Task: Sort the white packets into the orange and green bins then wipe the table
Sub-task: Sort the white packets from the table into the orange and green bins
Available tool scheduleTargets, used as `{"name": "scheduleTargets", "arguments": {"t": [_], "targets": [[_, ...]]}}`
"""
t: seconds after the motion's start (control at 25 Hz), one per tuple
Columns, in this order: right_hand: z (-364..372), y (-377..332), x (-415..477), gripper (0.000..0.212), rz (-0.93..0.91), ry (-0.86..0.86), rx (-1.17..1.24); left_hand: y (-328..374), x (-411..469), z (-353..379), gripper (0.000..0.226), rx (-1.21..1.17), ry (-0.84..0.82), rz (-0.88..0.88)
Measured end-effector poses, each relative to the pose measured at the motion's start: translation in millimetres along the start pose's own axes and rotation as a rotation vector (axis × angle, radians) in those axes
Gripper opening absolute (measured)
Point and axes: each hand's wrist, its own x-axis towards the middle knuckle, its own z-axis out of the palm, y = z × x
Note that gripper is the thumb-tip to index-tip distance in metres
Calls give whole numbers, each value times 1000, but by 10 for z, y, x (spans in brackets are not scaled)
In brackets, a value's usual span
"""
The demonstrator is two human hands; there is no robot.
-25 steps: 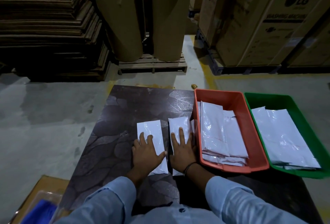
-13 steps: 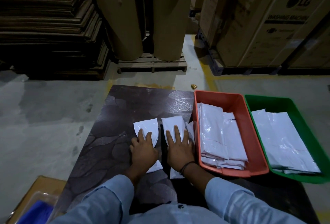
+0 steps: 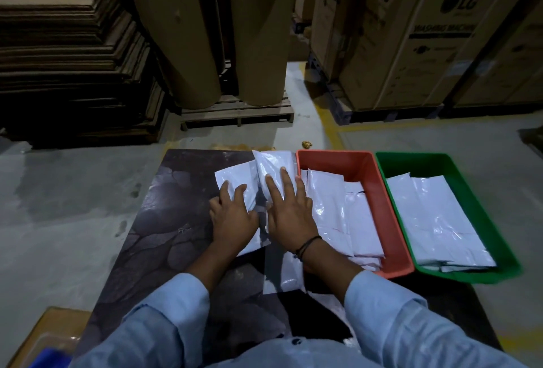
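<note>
Though the palms hide the packets' middles, the left hand (image 3: 232, 218) and right hand (image 3: 289, 212) lie flat with fingers straight, pressing the left packet (image 3: 235, 177) and right packet (image 3: 274, 162) onto the table (image 3: 164, 220) beside the orange bin (image 3: 332, 155). The green bin (image 3: 411, 158) stands just right of it. The cartons (image 3: 435, 53) read "LG" and a blurred "WASHING MACHINE". Since half a second ago, both packets have slid to the table's far edge.

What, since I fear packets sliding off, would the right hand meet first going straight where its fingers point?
Likely only more of the white packet under the right hand, then the table's far edge; the orange bin lies right.
</note>
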Motion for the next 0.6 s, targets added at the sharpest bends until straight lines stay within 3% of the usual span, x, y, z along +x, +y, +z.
{"name": "scheduleTargets", "arguments": {"t": [0.16,0.28,0.44,0.6], "targets": [[-276,376,-71,67,72,140,64,502,-44,-7,64,-56,2,54],[-473,813,-144,67,104,187,-20,843,-77,-7,64,-77,34,95],[-481,1449,-357,71,181,121,-158,1185,-103,27,61,-89,51,134],[-337,1759,-519,72,143,-52,-264,1473,-229,169,64,-44,-11,146]]}}
